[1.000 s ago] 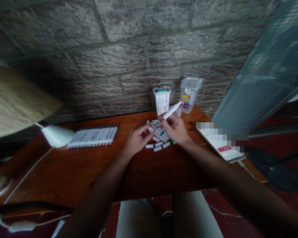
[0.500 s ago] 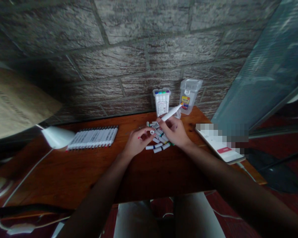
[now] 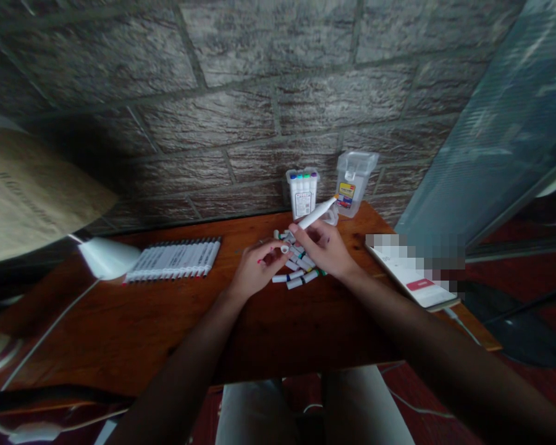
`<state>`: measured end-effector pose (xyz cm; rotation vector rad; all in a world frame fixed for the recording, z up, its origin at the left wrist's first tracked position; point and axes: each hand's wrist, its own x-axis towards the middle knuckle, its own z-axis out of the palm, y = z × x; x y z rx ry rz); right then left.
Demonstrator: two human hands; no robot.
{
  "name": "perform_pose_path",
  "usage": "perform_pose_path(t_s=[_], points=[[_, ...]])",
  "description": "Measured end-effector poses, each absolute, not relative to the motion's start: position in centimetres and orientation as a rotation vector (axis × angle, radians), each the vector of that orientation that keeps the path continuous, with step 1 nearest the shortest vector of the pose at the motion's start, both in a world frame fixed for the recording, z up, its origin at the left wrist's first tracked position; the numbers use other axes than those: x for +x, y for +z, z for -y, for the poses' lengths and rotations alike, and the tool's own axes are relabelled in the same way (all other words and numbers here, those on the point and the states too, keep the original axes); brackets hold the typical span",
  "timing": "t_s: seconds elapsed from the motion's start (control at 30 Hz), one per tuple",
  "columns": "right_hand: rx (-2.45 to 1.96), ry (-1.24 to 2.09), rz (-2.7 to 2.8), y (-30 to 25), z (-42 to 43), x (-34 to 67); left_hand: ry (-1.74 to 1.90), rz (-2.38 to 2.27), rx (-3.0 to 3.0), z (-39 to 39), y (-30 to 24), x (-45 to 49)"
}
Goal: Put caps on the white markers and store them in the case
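My right hand [image 3: 324,250] grips a white marker pen [image 3: 315,212] that points up and to the right, towards the back of the table. My left hand [image 3: 256,267] pinches a small white marker cap [image 3: 285,248] just left of the marker's near end. Both hands hover over a loose pile of marker caps [image 3: 297,272] on the wooden table [image 3: 143,315]. A row of capped white markers [image 3: 173,260] lies flat to the left.
Against the stone wall stand a clear box with several coloured markers [image 3: 303,193] and an empty clear case [image 3: 354,181]. A white booklet [image 3: 417,278] lies at the right edge. A lamp head [image 3: 109,258] and a cardboard box [image 3: 32,191] are at left.
Both hands stay over the cap pile. The left hand with the cap has edged slightly closer to the marker's near end; the view shifted a little.
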<state>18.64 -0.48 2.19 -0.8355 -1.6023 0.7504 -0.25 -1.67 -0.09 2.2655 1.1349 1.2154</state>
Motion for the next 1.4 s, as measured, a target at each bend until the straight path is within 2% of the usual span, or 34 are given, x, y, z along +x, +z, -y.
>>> perform_pose_path(t_s=[0.57, 0.83, 1.4], points=[[-0.865, 0.564, 1.475, 2.87, 1.48, 18.67, 1.452, -0.756, 2.366, 1.72, 0.73, 0.31], [-0.826, 0.51, 1.563, 2.75, 1.5, 18.53, 1.364, -0.967, 2.327, 1.83, 0.52, 0.28], [-0.808, 0.502, 1.667, 2.25, 1.13, 18.61, 1.329, -1.005, 2.339, 1.91, 0.62, 0.36]])
